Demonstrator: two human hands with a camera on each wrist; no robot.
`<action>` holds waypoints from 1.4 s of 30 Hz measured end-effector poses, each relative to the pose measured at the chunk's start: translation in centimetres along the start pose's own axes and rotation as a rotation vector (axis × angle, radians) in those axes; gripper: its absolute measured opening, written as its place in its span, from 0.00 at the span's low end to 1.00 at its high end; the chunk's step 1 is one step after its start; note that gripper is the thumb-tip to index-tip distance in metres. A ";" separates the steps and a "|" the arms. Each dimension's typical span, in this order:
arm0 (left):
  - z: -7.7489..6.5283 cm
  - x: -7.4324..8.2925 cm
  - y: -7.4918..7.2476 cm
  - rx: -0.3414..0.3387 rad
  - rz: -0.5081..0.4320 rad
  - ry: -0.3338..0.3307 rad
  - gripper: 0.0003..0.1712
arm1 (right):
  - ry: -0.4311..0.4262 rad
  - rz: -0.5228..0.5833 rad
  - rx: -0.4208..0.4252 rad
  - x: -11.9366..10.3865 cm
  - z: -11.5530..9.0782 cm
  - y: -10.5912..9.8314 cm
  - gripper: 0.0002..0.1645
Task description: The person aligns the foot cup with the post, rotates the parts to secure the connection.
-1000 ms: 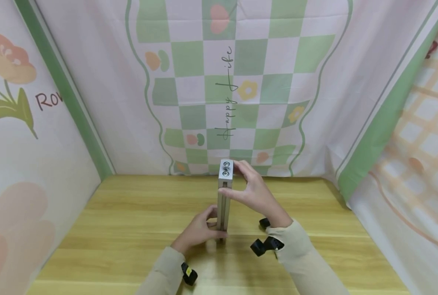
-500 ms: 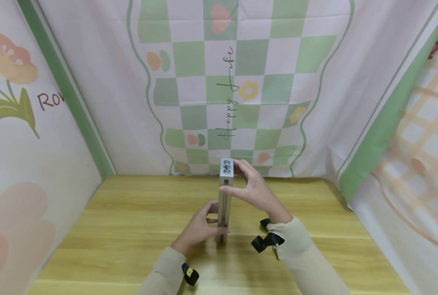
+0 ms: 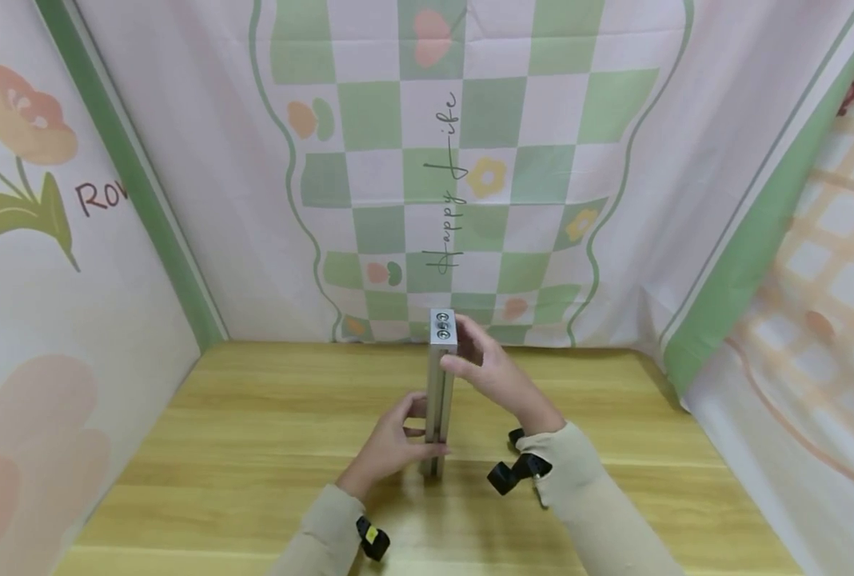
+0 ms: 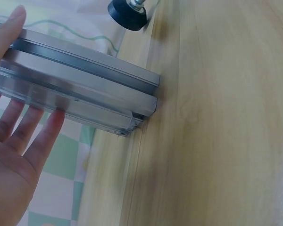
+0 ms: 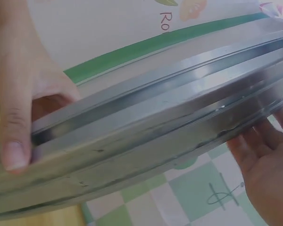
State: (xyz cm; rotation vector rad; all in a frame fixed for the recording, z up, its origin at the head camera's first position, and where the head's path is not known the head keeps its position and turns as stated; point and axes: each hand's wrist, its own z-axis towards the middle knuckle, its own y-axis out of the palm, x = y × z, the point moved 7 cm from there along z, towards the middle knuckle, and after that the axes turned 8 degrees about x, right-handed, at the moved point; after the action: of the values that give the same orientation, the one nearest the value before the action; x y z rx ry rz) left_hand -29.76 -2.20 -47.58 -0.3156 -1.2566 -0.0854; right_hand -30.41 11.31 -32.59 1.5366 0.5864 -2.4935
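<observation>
An aluminium extrusion bar (image 3: 438, 400) stands upright between the two hands, its lower end right at the wooden tabletop. Its top end carries a row of ring-shaped holes or screws. The left hand (image 3: 384, 450) grips it low down, thumb across the near side and fingers behind. Near the top, the right hand (image 3: 495, 372) holds it, thumb on the near edge and fingers round the far side. In the left wrist view, long grooves run along the bar (image 4: 85, 77). The right wrist view shows both hands on the bar (image 5: 146, 122).
A black rubber foot with a metal stem (image 4: 128, 14) shows on the table beyond the bar in the left wrist view. The wooden table (image 3: 254, 448) is bounded by printed cloth curtains at the back and sides. Black wrist cameras sit at both cuffs.
The bar has risen and tilted very slightly, its foot shifting a little nearer the person. The right thumb has slid rightward to the bar's edge. The left hand stays about where it was.
</observation>
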 end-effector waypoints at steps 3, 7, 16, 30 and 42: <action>0.0 0.0 0.0 0.006 0.003 0.001 0.44 | 0.010 0.089 -0.044 0.3 0.0 0.5 0.39; 0.0 0.1 -0.1 0.013 0.010 -0.003 0.46 | 0.011 0.162 -0.069 0.6 0.1 1.0 0.42; -0.2 0.4 -0.3 0.052 0.000 0.006 0.47 | 0.034 0.188 -0.038 1.4 0.0 1.1 0.40; -0.2 0.3 -0.7 0.058 0.015 0.015 0.44 | 0.010 0.172 0.001 1.8 -0.4 1.1 0.38; -0.4 0.2 -0.8 0.035 -0.005 -0.014 0.41 | 0.091 0.141 0.107 2.7 -0.9 0.0 0.39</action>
State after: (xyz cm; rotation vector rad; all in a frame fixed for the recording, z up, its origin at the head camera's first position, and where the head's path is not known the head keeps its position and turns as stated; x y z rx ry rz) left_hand -29.53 -3.08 -47.39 -0.2828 -1.2718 -0.0653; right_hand -30.91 11.88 -35.30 1.6745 0.3483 -2.3953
